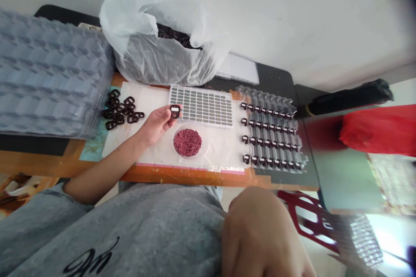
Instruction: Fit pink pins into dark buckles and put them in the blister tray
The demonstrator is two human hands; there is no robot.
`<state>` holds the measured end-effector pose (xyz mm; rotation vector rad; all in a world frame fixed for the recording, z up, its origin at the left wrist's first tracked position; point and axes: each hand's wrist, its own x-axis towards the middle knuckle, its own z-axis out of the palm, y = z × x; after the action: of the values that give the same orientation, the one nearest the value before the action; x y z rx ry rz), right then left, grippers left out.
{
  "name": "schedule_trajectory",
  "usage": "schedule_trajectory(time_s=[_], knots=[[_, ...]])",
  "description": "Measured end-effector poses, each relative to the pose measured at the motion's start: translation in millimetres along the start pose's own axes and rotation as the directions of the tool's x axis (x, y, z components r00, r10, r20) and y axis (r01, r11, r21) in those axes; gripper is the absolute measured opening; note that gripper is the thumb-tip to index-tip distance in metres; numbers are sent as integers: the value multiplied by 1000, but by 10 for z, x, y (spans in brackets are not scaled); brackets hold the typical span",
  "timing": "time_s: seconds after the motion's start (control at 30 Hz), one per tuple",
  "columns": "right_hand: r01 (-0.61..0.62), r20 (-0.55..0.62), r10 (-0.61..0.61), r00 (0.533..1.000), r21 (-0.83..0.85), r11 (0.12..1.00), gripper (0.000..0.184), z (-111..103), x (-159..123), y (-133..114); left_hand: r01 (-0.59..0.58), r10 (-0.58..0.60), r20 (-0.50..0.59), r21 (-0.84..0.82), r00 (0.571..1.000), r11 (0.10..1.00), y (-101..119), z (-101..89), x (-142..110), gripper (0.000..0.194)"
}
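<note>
My left hand (157, 124) is closed, thumb and fingers pinching a small dark buckle-like piece (175, 111) with a white rectangle on its face. It hovers at the left edge of a white tray (203, 125) bearing rows of small rectangular labels. Just below and to the right is a round clear dish (205, 149) of thin reddish-brown pin-like bits (187, 142). A loose pile of similar dark pieces (120, 108) lies left of that hand. My right hand (263, 233) is close to the camera at bottom, back toward me; its fingertips are hidden.
At right, a clear ridged plastic tray (276, 95) carries rows of dark pieces. Behind stands a translucent plastic bag (156, 58) filled with dark parts. Stacked clear trays (48, 78) fill the left. A red cloth (380, 130) and a dark red chair (308, 216) are at right.
</note>
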<state>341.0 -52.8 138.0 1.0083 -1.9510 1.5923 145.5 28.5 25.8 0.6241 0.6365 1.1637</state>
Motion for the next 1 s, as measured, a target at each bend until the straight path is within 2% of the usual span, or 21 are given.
schedule_trajectory(time_s=[0.07, 0.17, 0.23, 0.27, 0.3, 0.33, 0.37, 0.4, 0.47, 0.5, 0.53, 0.57, 0.6, 0.67, 0.8, 1.0], knots=[[57, 4, -57, 998, -77, 995, 35, 17, 4, 33, -1, 1, 6, 11, 1000, 1000, -3, -1, -1, 53], [-52, -2, 53, 999, -175, 983, 28, 55, 14, 96, -2, 2, 6, 14, 1000, 1000, -10, -6, 4, 53], [-80, -27, 76, 997, -161, 984, 27, 58, -32, 97, -2, 2, 6, 6, 1000, 1000, -15, -9, 6, 52], [-117, -72, 107, 992, -148, 982, 27, 45, -77, 82, -2, 2, 7, 4, 1000, 1000, -18, -10, 5, 52], [-204, -151, 181, 972, -152, 967, 28, 20, -131, 62, 0, 0, 8, 3, 1000, 1000, -19, -10, 4, 52], [-342, -255, 295, 921, -169, 924, 30, -16, -191, 45, 2, -2, 7, 2, 1000, 1000, -20, -9, 1, 52], [-497, -372, 408, 834, -183, 849, 31, -59, -249, 41, 0, 0, 4, 2, 1000, 1000, -20, -8, -2, 52], [-655, -499, 501, 707, -195, 731, 31, -107, -301, 59, -4, 4, 1, 2, 1000, 1000, -19, -5, -4, 52], [-895, -726, 554, 408, -198, 399, 30, -198, -374, 173, -12, 12, -3, 3, 1000, 1000, -12, -1, -9, 52], [-958, -794, 540, 279, -192, 214, 30, -235, -395, 267, -20, 20, -5, 3, 1000, 1000, -7, 0, -9, 52], [-981, -832, 526, 174, -190, 23, 30, -265, -409, 373, -27, 27, -7, 2, 1000, 1000, -1, 0, -8, 52], [-968, -847, 523, 90, -199, -155, 29, -288, -418, 483, -34, 34, -8, 0, 999, 999, 4, -3, -5, 52], [-930, -839, 543, 35, -227, -290, 27, -304, -424, 585, -40, 40, -9, -3, 999, 999, 8, -7, -1, 52], [-863, -788, 616, -15, -301, -406, 24, -324, -435, 736, -52, 52, -12, -12, 999, 999, 15, -18, 8, 52], [-812, -768, 635, -80, -319, -489, 23, -342, -448, 811, -56, 55, -11, -20, 998, 998, 21, -35, 19, 52], [-787, -794, 604, -71, -327, -523, 24, -326, -457, 746, -41, 41, -20, -11, 999, 999, 15, -37, 10, 53]])
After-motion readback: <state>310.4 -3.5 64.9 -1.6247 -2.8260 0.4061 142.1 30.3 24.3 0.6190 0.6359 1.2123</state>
